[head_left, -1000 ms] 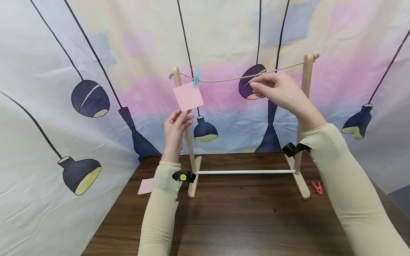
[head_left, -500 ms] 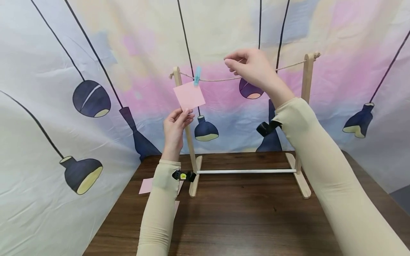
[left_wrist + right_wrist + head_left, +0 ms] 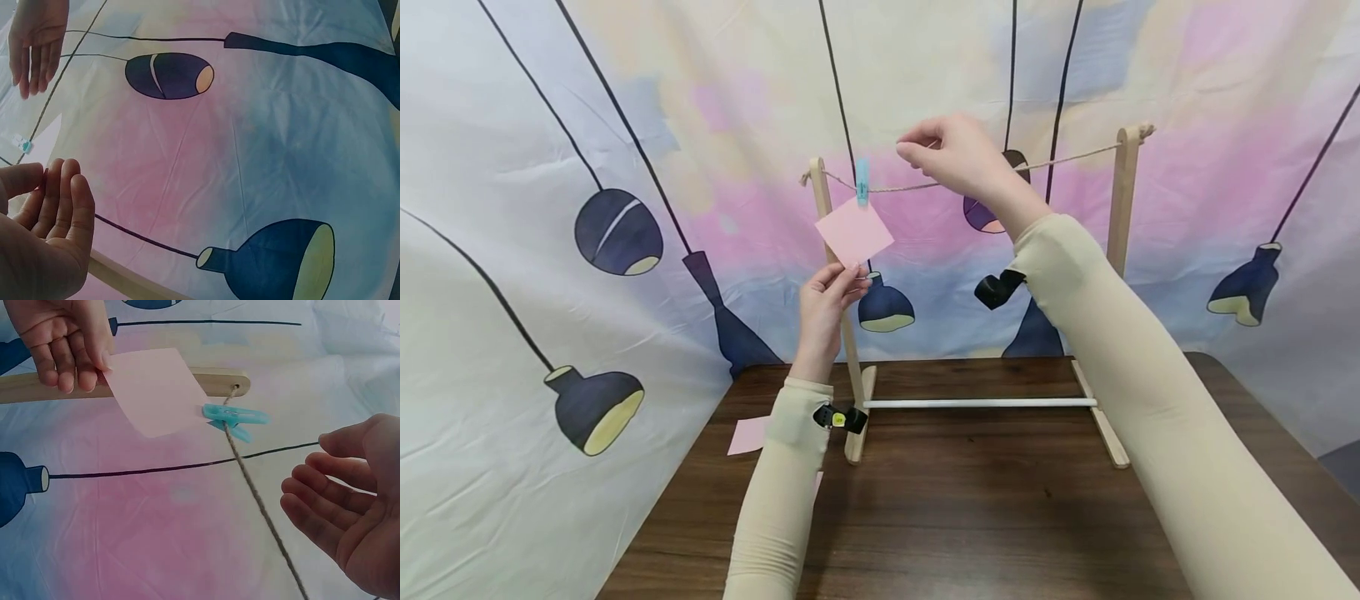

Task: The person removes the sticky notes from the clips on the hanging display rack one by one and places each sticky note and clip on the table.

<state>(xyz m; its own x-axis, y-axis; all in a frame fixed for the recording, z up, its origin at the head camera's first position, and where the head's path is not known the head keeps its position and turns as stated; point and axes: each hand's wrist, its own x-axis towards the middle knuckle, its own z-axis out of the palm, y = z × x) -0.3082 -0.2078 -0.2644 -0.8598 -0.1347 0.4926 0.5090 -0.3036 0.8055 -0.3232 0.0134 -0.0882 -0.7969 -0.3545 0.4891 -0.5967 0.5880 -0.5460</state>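
Note:
A square pink paper note (image 3: 854, 233) hangs by its top corner from a light-blue clothespin (image 3: 862, 182), which is clipped to a thin twine (image 3: 259, 500). With thumb and fingers, my left hand (image 3: 827, 308) pinches the note's bottom corner; the right wrist view shows this grip plainly. My right hand (image 3: 958, 158) is raised above the twine, to the right of the clothespin and apart from it. In the right wrist view its fingers (image 3: 325, 494) are loosely bent, with nothing between them and the thumb.
The twine runs between two wooden posts (image 3: 1122, 196), joined low down by a white rod (image 3: 977, 403). Another pink note (image 3: 748, 436) lies on the dark wooden table (image 3: 970, 517), partly behind the left sleeve. A patterned cloth (image 3: 737, 167) hangs behind.
My right hand has moved left and up, towards the clothespin. The left hand has shifted slightly right, and the note and clothespin have swung with it. The right sleeve now hides the pink clothespin.

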